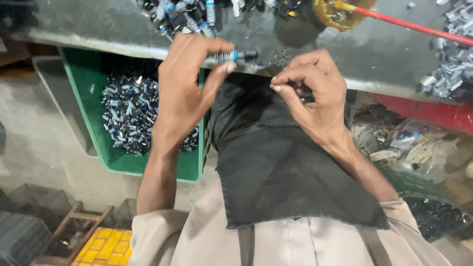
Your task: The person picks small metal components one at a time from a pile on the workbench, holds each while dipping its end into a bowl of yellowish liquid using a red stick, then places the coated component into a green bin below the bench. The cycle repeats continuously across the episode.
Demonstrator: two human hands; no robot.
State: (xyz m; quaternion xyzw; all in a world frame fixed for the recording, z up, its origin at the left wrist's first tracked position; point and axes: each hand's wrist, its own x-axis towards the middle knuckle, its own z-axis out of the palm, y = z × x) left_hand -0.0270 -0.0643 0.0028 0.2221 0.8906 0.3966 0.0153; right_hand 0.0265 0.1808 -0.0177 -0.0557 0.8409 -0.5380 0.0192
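My left hand (185,86) holds a small cylindrical part (235,56) with a threaded metal body, a blue ring and a black tip, pinched between thumb and fingers at the edge of the grey workbench (345,54). To its right, my right hand (310,93) has thumb and forefinger pinched together on something too small to make out. Both hands hover over a black cloth (276,167) spread across my lap.
A green crate (88,88) with several similar small parts sits on the floor at left. More parts lie heaped on the bench top (187,15) and at its right (451,69). An amber dish (340,15) holds a red-handled brush (419,27). Yellow crate (106,246) at lower left.
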